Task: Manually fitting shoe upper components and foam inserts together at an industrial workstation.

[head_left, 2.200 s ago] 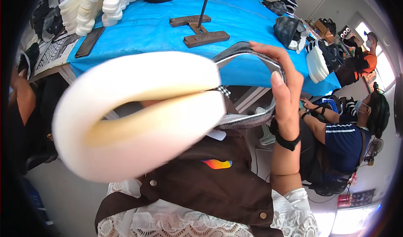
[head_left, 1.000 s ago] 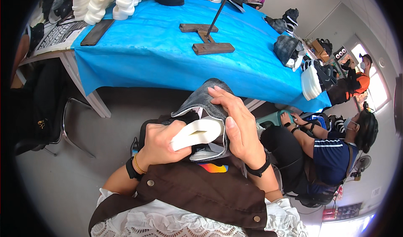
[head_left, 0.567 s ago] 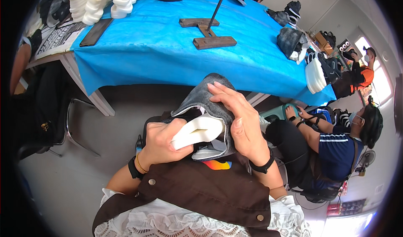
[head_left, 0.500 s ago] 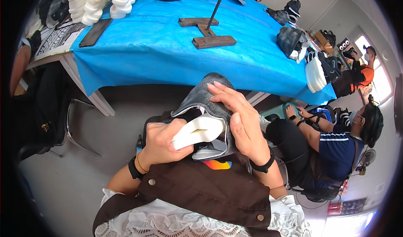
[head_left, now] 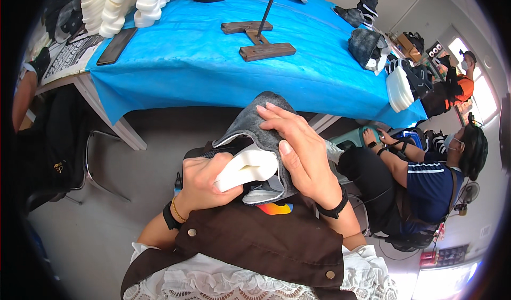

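My left hand is closed round one end of a curved white foam piece. The foam's other end sits inside the opening of a grey, washed-looking fabric cap with a pale lining edge. My right hand is cupped over the cap's right side, its fingers lying along the outer fabric and its thumb by the opening. Both hands are in front of my brown apron. The cap's far side and the ends of my left fingers are hidden.
Ahead stands a table with a blue cover. On it are stacked white foam pieces, a dark flat bar, a wooden stand with a rod and a grey cap. A co-worker sits at right; a chair is at left.
The view has shifted slightly. Both hands, the cap and the foam keep nearly the same arrangement; my right hand sits slightly further left over the cap.
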